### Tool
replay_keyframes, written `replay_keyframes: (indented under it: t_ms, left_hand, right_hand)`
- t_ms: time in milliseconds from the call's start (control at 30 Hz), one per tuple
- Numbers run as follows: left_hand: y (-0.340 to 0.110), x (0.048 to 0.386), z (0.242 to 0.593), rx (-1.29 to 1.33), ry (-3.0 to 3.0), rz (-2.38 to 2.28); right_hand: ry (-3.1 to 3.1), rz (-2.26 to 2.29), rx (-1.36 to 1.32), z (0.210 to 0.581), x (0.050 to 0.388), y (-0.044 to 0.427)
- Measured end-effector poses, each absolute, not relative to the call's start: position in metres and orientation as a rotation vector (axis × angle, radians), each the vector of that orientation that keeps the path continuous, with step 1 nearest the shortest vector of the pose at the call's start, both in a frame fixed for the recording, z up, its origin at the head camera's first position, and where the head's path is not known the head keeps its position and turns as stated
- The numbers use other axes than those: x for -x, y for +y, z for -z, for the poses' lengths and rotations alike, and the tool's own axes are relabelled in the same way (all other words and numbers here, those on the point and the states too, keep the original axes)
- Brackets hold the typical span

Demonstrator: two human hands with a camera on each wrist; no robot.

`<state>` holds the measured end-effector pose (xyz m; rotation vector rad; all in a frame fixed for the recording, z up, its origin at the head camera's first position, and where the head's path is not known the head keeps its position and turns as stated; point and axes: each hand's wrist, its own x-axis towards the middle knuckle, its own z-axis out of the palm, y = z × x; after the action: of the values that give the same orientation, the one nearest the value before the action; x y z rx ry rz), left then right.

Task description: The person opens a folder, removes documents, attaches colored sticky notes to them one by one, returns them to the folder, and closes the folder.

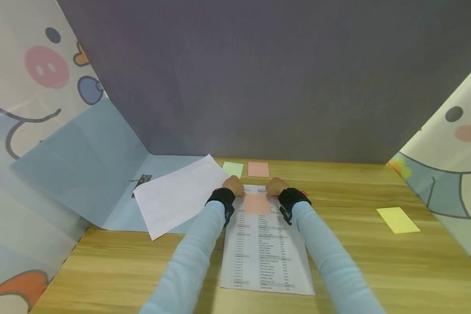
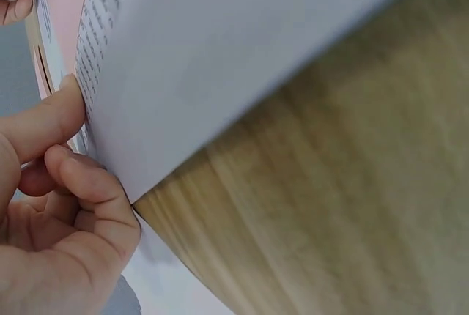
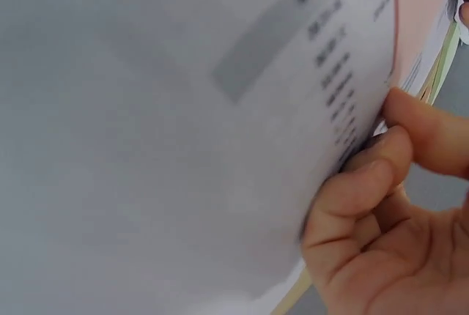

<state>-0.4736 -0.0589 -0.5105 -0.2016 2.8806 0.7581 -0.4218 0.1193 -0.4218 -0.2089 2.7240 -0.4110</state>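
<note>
A printed sheet [image 1: 259, 257] with rows of text lies between the forearms, its near edge close to the table's front. On its upper part is a pink sticky note [image 1: 257, 204]. My left hand [image 1: 233, 186] pinches the sheet's upper left edge; in the left wrist view the thumb and curled fingers of that hand [image 2: 69, 212] hold the paper [image 2: 183, 58]. At the upper right edge my right hand [image 1: 277, 186] pinches the same sheet, and the right wrist view shows its thumb and bent fingers [image 3: 396, 198] on the paper's edge [image 3: 183, 146].
An open blue folder [image 1: 98, 161] with a metal clip [image 1: 142, 183] stands at the left, a blank white sheet [image 1: 180, 196] lying across it. Behind the hands lie a green note [image 1: 233, 168] and a pink note [image 1: 258, 169]. A yellow note [image 1: 398, 220] is at the right.
</note>
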Motion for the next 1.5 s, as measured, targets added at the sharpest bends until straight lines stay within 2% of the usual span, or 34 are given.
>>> replay_keyframes:
  t_ms: [100,233,333,433,667,733,867,1100,1367,1500]
  left_hand:
    - [-0.062,0.492,0.533,0.21,2.897,-0.755]
    - [-0.068,0.512,0.561,0.206,2.926,-0.755]
    - [-0.06,0.484,0.538,0.198,2.909,-0.741]
    - [-0.055,0.461,0.518,0.064,2.984,-0.716]
    - [-0.057,0.396,0.427,-0.069,2.662,-0.9]
    - [-0.061,0.384,0.414,-0.131,2.639,-0.914]
    - [-0.071,0.373,0.404,-0.319,2.663,-0.94]
    - [-0.079,0.36,0.388,-0.385,2.749,-1.112]
    - [-0.08,0.338,0.381,-0.495,2.777,-1.149]
    - [-0.089,0.324,0.383,-0.575,2.833,-0.973]
  right_hand:
    - [2.725,0.612,0.034,0.423,0.418,0.122]
    - [2.723,0.728,0.035,0.425,0.415,0.125]
    - [2.715,0.736,0.118,0.427,0.415,0.131]
    - [2.7,0.77,0.18,0.428,0.416,0.137]
    - [2.557,1.058,0.23,0.426,0.41,0.143]
    - [2.498,1.147,0.259,0.425,0.407,0.144]
    - [2.43,1.284,0.258,0.416,0.401,0.15]
    - [2.466,1.28,0.342,0.38,0.394,0.179]
    - [2.538,1.254,0.404,0.364,0.378,0.256]
    - [2.665,1.149,0.359,0.361,0.363,0.3]
